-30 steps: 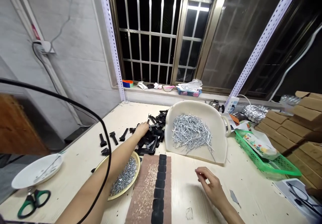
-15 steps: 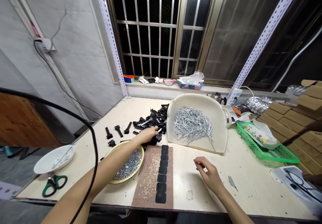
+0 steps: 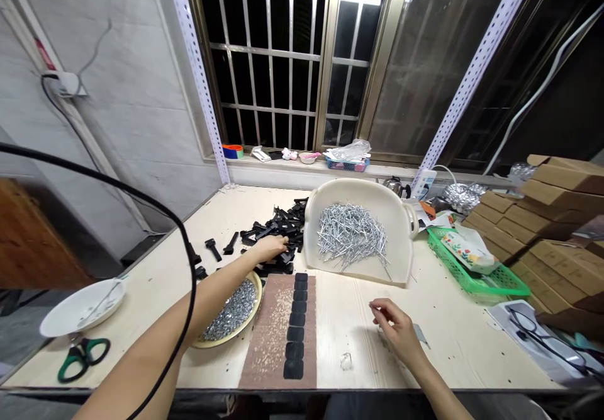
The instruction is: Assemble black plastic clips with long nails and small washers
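My left hand [image 3: 271, 248] reaches across the bowl into a heap of black plastic T-shaped parts [image 3: 278, 223]. Its fingers are bent together among the parts, and what they hold, if anything, is hidden. My right hand [image 3: 395, 327] hovers over the bare wood to the right, fingers curled towards the thumb, with nothing visible in them. Under my left forearm stands a yellow-rimmed bowl [image 3: 258, 300] of small shiny metal pieces. A brown mat [image 3: 264, 363] bears a column of black square pads [image 3: 295, 334] and pale crumbs.
A cream scoop-shaped tray [image 3: 401, 244] full of long metal pins [image 3: 352, 234] stands behind the mat. Green-handled scissors [image 3: 78, 360] and a white plate [image 3: 51, 325] lie at left. A green basket [image 3: 495, 291] and cardboard boxes [image 3: 566, 199] are at right. A black cable [image 3: 182, 225] crosses the view.
The whole view has shifted slightly leftward. My left hand stays at the black parts, its fingers moved a little within the heap. My right hand has moved slightly right over the table.
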Available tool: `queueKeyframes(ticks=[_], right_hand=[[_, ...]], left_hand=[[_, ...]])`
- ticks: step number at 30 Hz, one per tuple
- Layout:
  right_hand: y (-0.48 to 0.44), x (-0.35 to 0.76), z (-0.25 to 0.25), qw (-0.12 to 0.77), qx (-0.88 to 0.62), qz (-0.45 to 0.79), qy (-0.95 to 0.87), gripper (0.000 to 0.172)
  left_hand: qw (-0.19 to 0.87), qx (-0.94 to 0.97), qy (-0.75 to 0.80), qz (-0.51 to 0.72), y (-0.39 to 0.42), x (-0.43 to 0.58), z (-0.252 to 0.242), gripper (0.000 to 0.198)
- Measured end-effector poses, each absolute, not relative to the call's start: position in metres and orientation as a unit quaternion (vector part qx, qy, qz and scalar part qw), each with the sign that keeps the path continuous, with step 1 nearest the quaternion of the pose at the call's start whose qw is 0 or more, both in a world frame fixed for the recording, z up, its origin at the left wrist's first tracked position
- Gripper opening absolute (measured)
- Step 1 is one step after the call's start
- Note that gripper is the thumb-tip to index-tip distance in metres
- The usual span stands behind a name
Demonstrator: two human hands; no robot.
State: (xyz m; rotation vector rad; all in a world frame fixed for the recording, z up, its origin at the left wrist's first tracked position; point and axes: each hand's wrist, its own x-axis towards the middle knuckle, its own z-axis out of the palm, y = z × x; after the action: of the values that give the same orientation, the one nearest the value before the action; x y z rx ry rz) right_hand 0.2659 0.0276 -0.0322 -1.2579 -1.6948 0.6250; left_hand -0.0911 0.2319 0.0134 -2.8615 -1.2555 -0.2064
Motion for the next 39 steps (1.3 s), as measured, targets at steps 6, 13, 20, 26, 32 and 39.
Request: queueKeyframes(ticks=[6,13,20,26,32,39], right_hand=[[0.065,0.229,-0.019,0.38,-0.5,0.254,-0.736,0.021],[0.163,0.095,0.013,0.092,-0.454,0.09,-0.882,0.028],[0.198,0.035,0.017,-0.043,-0.471,0.04,-0.88,0.029],[0.175,0.064,0.039,-0.002,-0.445,-0.054,-0.894,0.017],[0.109,0.112,0.065,0.094,-0.195,-0.189,-0.958,0.026],[0.063,0.141,0.062,0.199,-0.084,-0.286,-0.934,0.025]], left_hand=[[-0.134,-0.8,-0.515,-0.276,0.203,-0.114,0.028,0.013],[-0.348,-0.576,-0.565,-0.477,0.173,-0.112,0.033,0.027],[-0.498,-0.427,-0.494,-0.571,0.123,-0.113,0.049,0.032],[-0.571,-0.292,-0.484,-0.595,0.065,-0.123,0.039,0.018],[-0.651,-0.257,-0.466,-0.542,0.026,-0.078,0.026,0.023],[-0.716,-0.228,-0.404,-0.521,-0.001,-0.02,0.018,0.031]])
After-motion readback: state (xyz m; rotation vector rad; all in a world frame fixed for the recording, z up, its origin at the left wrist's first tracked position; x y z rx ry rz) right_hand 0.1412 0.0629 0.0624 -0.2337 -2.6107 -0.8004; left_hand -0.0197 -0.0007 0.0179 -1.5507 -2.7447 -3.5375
